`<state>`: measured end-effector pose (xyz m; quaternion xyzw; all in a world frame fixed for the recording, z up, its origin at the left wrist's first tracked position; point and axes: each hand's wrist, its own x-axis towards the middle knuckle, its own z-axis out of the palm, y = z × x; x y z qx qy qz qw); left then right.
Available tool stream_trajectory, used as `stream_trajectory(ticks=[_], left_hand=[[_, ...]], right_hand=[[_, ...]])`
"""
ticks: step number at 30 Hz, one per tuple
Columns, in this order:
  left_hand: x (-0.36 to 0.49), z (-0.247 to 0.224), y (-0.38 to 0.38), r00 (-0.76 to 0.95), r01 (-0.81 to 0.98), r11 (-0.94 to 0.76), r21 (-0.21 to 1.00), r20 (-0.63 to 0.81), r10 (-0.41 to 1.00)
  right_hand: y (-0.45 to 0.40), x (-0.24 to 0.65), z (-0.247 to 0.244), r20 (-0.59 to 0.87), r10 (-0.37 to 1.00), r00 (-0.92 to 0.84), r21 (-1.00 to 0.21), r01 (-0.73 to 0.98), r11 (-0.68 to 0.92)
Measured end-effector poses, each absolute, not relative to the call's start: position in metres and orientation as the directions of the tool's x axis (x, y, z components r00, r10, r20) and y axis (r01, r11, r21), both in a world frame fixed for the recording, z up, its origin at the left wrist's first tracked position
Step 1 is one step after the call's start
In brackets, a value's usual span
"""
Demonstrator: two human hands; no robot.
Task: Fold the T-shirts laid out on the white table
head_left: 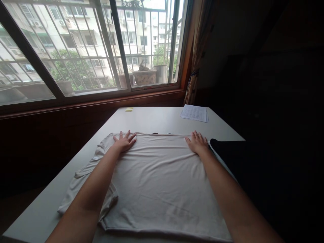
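Note:
A pale, light-coloured shirt (162,182) lies spread on the white table, with wrinkles running across its upper part. My left hand (124,141) rests flat on the shirt's far left corner, fingers spread. At the far right corner my right hand (196,141) presses down on the cloth, its fingers stretched out. A bunched sleeve-like part of the shirt lies to the left, partly hidden under my left forearm. Small dark spots show at the far edge of the cloth between my hands.
The white table (152,118) stands below a barred window (93,47). Printed papers (194,113) lie at its far right, and a yellow slip (129,109) at the far left. Dark cloth (233,152) lies beside my right arm. A tied curtain (192,81) hangs by the window.

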<state>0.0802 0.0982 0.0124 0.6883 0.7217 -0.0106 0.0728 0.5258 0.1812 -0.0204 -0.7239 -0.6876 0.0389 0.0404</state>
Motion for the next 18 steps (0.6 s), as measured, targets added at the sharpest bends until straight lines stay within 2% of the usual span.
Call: stream_trajectory(ticks=[13,18], left_hand=[[0.0765,0.0094,0.1015,-0.036,0.997,0.043,0.07,-0.099,0.994],[0.0799,0.0129,0.0966,-0.03,0.997,0.033,0.065,-0.056,0.998]], right_hand=[[0.1817,0.5257,-0.0213,-0.005,0.998,0.057,-0.103,0.993,-0.058],[0.1794,0.5258,-0.022,0.034,0.998,0.056,-0.126,0.991,-0.052]])
